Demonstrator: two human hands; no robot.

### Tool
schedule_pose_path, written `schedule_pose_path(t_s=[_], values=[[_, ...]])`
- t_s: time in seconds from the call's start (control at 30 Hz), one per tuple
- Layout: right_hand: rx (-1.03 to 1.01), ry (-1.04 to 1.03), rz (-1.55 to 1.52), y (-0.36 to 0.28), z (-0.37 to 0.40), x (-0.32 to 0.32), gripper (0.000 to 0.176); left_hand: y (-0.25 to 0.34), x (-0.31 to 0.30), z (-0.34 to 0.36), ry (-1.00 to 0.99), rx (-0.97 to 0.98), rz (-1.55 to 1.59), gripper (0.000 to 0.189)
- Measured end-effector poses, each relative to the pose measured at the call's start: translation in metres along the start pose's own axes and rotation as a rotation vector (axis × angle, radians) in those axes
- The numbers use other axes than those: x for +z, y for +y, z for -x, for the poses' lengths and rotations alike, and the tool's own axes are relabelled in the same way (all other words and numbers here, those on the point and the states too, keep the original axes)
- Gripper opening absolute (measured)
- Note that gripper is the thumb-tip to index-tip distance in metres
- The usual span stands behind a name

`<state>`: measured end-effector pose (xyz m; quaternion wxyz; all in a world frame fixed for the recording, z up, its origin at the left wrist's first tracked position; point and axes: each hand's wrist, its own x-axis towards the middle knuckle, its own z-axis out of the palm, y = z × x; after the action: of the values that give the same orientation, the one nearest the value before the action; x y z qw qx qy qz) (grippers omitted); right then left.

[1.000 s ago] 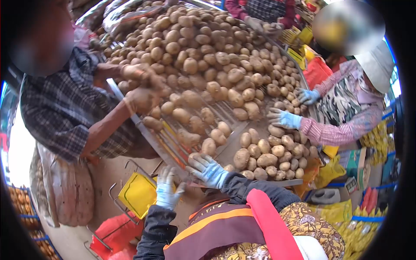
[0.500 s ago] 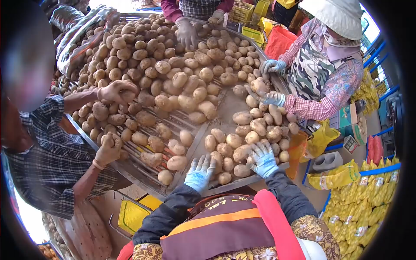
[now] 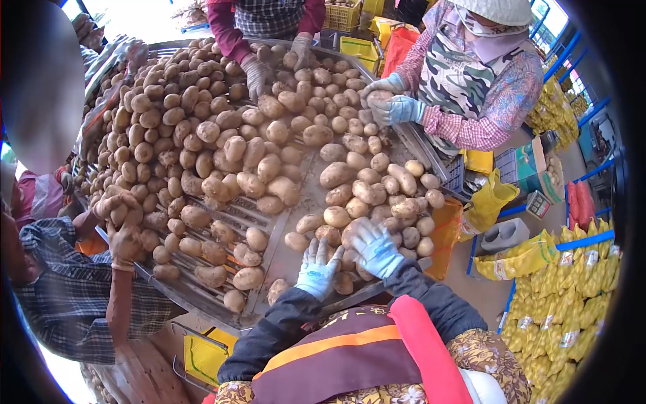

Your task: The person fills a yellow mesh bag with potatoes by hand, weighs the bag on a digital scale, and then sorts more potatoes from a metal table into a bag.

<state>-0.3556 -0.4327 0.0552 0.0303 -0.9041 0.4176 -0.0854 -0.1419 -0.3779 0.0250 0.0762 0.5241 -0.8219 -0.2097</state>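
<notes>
- I see the left hand (image 3: pixel 317 271) in a pale blue and grey cloth glove, its fingers spread wide, pointing at the potatoes just ahead; I can't tell if the tips touch them.
- I see the right hand (image 3: pixel 377 249) in a matching glove, fingers spread wide over the potatoes. Its palm is hidden from me.
- Round brown potatoes (image 3: pixel 363 192) lie in a loose bunch under and past the right hand.
- A big heap of brown potatoes (image 3: pixel 171 128) sits far ahead and left of both hands.
- The grey metal table with long bars (image 3: pixel 274 259) reaches past both hands.
- A shiny orange bag (image 3: pixel 445 236) hangs right of the right hand.
</notes>
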Motion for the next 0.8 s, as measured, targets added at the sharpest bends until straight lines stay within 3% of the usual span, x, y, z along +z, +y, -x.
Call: schedule_pose_path(t_s=[0.03,0.1,0.2,0.27,0.33,0.37,0.4,0.5,0.6,0.7,0.73,0.8], values=[[0.015,0.002,0.002,0.005,-0.002,-0.001,0.050,-0.003,0.008,-0.004,0.023,0.026,-0.012,0.086],[0.229,0.231,0.002,0.025,-0.010,-0.005,0.050,0.006,0.001,-0.016,-0.007,0.046,-0.023,0.084],[0.592,0.426,0.027,0.102,-0.027,0.001,0.051,0.015,0.005,-0.031,-0.034,0.069,-0.066,0.077],[0.812,0.055,-0.103,0.128,-0.041,-0.018,0.049,0.017,0.007,-0.038,-0.033,0.074,-0.090,0.075],[0.594,0.069,0.013,0.125,-0.043,0.017,0.052,0.019,0.006,-0.042,-0.046,0.092,-0.107,0.074],[0.547,-0.220,0.089,0.107,-0.049,0.010,0.058,0.019,0.008,-0.043,-0.052,0.087,-0.117,0.073],[0.532,-0.106,-0.053,0.087,-0.046,0.003,0.060,0.020,0.010,-0.046,-0.055,0.083,-0.124,0.072],[0.249,-0.248,-0.104,0.048,-0.021,-0.007,0.065,0.020,0.006,-0.047,-0.060,0.105,-0.147,0.070],[0.100,-0.126,-0.014,0.039,0.019,-0.001,0.048,0.019,0.002,-0.045,-0.052,0.142,-0.087,0.069],[0.045,-0.016,-0.148,0.062,0.038,-0.006,0.041,0.019,0.007,-0.046,-0.042,0.160,-0.113,0.070],[0.109,0.155,-0.242,0.074,0.037,-0.008,0.024,0.019,0.008,-0.048,-0.042,0.158,-0.131,0.071],[0.417,0.180,-0.359,0.110,0.034,-0.027,0.028,0.023,0.007,-0.056,-0.059,0.145,-0.152,0.072]])
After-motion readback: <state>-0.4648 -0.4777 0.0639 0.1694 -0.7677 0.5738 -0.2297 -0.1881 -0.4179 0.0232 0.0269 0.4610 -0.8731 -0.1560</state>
